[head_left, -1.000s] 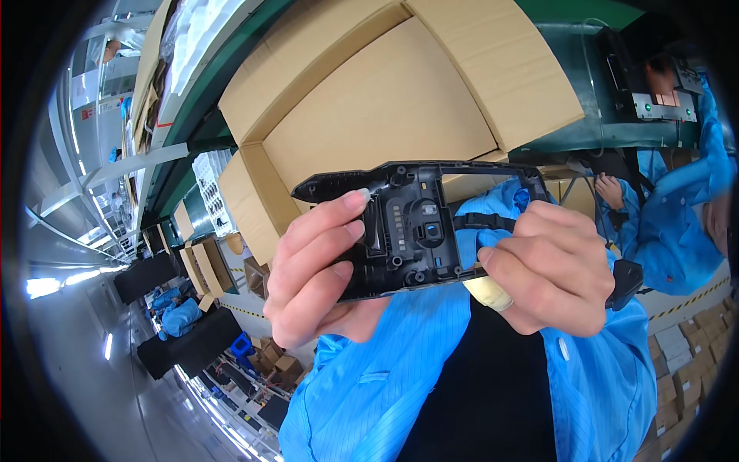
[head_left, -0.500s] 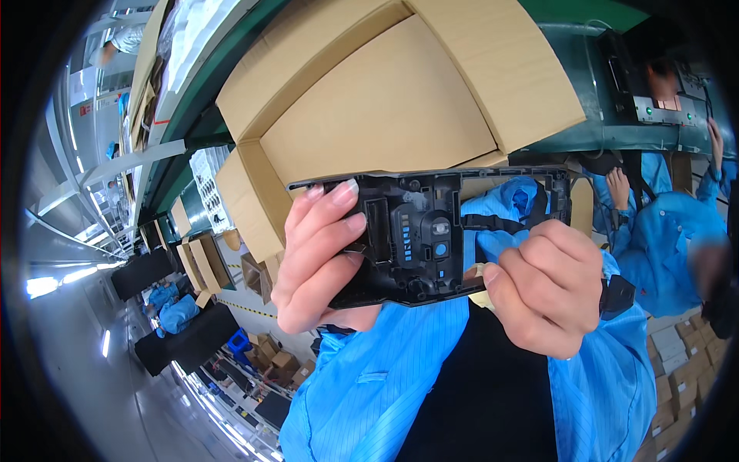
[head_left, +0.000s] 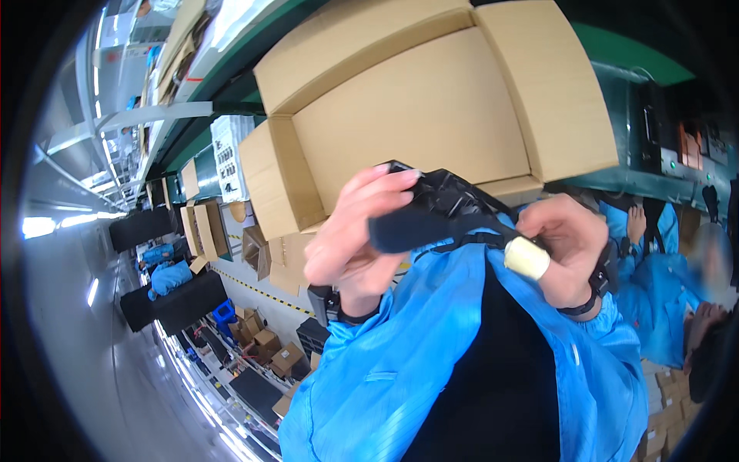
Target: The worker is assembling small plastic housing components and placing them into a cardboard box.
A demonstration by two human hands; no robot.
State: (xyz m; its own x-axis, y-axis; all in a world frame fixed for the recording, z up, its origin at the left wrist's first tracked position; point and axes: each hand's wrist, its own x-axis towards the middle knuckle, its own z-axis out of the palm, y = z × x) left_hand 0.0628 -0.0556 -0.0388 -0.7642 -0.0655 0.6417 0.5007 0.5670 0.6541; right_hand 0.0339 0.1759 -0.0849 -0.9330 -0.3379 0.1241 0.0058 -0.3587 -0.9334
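A black plastic housing is held up in front of my chest, tilted so that its moulded inner side shows only in part. The fingers of my left hand are closed on its left end. At the other end, my right hand grips it with bent fingers. A pale yellow finger cover sits on the right thumb. Beyond both hands stands an open cardboard box with its flaps folded outward; its bare bottom shows.
At right, a co-worker in a blue smock is close by, near equipment with green lights. A white tray of small parts lies left of the box. Stacked cartons stand at lower left, beyond a yellow-black floor line.
The housing has turned from showing its open inner side nearly face-on to a steep tilt. Both hands have rotated with it, and the view has shifted, putting the box further right.
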